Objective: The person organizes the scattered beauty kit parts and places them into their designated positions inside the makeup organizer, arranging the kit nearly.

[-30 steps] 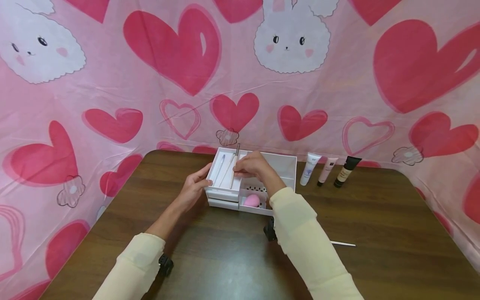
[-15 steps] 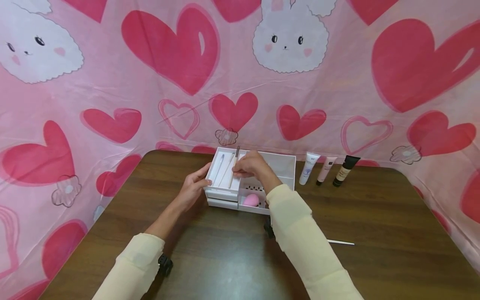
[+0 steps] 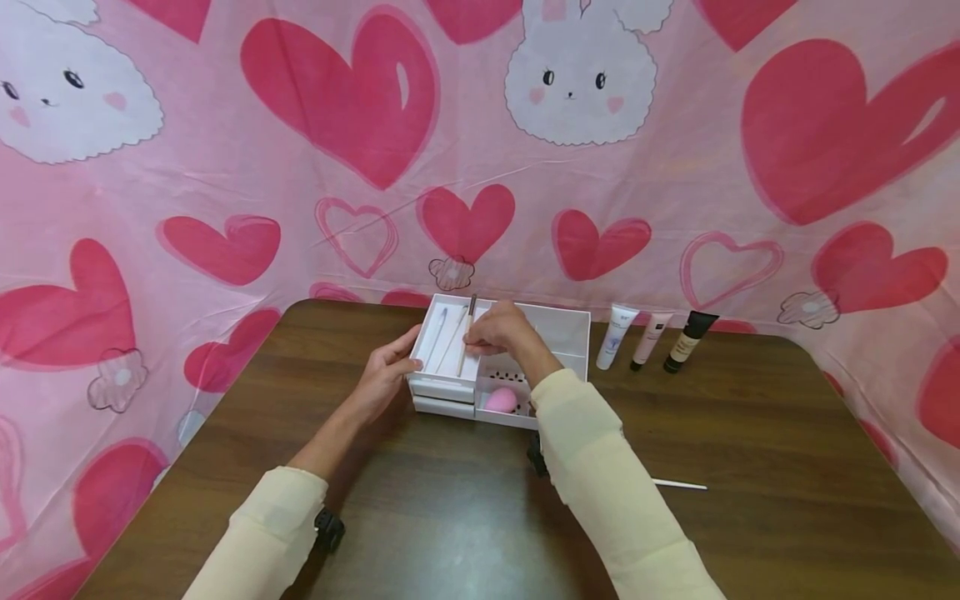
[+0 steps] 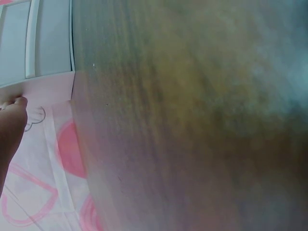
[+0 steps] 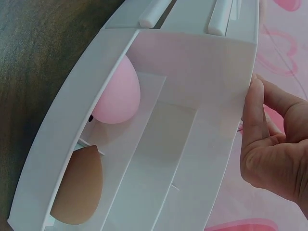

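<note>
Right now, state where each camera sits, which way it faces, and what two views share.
Head: on the head, facing forward and down at the white organizer; both sleeves, left fingers and right fingers show.
Left wrist: on the left wrist, facing the tabletop and the organizer's drawers; left fingers, partly, at the left edge.
Right wrist: on the right wrist, facing the organizer's open compartments; right fingers at the right edge.
Shared: head and right wrist both show the pink sponge.

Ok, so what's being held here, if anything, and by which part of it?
The right hand appears to pinch a slim stick near its middle, at the white organizer; the left hand rests against the organizer's side.
</note>
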Motion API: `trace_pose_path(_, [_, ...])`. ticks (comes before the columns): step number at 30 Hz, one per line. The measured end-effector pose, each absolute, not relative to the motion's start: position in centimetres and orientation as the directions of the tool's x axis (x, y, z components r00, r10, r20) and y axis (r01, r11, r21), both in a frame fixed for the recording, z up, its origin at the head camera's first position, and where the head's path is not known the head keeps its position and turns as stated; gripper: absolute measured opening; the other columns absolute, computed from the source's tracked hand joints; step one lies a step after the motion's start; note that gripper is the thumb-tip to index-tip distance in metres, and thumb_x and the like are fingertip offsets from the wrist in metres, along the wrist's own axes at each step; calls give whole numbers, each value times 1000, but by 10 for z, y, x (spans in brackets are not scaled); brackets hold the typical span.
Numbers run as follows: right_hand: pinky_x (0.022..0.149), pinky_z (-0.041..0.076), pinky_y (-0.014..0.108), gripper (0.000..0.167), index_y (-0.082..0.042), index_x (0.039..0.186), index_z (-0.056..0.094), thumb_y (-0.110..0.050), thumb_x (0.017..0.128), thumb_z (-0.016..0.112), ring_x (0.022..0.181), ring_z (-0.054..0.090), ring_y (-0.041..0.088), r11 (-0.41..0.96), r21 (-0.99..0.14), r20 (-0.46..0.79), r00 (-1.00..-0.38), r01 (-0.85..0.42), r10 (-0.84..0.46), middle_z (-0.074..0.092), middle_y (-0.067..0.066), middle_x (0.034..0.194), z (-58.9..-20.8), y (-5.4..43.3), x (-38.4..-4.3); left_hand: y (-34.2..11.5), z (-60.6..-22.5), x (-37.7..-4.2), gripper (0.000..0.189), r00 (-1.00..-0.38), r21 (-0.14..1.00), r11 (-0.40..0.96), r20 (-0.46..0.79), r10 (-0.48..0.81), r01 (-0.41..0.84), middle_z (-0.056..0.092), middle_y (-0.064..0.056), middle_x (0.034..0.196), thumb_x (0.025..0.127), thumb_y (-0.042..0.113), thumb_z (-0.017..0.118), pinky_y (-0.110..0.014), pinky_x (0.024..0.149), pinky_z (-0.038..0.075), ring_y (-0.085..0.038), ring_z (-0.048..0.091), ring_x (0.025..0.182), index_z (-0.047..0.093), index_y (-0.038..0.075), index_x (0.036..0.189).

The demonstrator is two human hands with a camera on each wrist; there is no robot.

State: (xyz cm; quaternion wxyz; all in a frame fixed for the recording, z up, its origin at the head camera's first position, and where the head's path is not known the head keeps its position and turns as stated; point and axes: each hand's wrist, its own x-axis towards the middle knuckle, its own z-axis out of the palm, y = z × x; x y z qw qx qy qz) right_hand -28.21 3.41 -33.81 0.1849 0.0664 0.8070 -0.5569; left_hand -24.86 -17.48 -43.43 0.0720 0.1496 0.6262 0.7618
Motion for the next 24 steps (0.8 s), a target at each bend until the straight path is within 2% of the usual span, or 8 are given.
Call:
trace_pose_path(1, [55, 55, 18, 12, 12, 96, 73, 6, 85, 70, 50, 59, 6, 370, -877, -368, -923, 307, -108, 68, 6, 65, -339, 35, -284, -175, -434, -249, 69, -945, 976, -205, 136, 297, 76, 15, -21, 170, 93, -9, 44, -9, 101, 42, -1, 40, 130, 18, -10, 157])
trace_pose_path(4, [58, 57, 20, 9, 11, 92, 74, 6, 85, 71, 52, 60, 7, 391, -871, -363, -926, 297, -104, 71, 9, 69, -340, 35, -285, -175, -434, -249, 69, -945, 976, -205, 133, 298, 73, 15, -20, 170, 94, -9, 44, -9, 101, 42, -4, 39, 132, 18, -9, 157])
trace_pose_path(8, [58, 56, 18, 16, 12, 100, 74, 5, 86, 71, 51, 59, 5, 406, -865, -361, -928, 296, -93, 66, 5, 65, -338, 34, -283, -176, -434, -249, 69, -944, 976, -205, 132, 303, 71, 15, -20, 170, 94, -9, 44, -8, 102, 42, -6, 37, 135, 18, -9, 158])
trace_pose_path(12, [52, 51, 15, 22, 14, 106, 72, 6, 86, 70, 48, 57, 4, 391, -872, -358, -928, 295, -99, 60, 0, 57, -336, 34, -279, -176, -435, -250, 69, -942, 976, -204, 132, 307, 71, 15, -20, 170, 94, -9, 44, -9, 102, 42, -5, 38, 134, 18, -9, 158])
trace_pose_path(24, [50, 50, 15, 26, 15, 111, 71, 6, 87, 68, 49, 58, 4, 374, -883, -347, -931, 285, -110, 60, -1, 53, -334, 35, -277, -174, -434, -248, 68, -941, 973, -212, 157, 300, 94, 16, -23, 169, 94, -11, 44, -8, 103, 41, 1, 42, 130, 19, -11, 157])
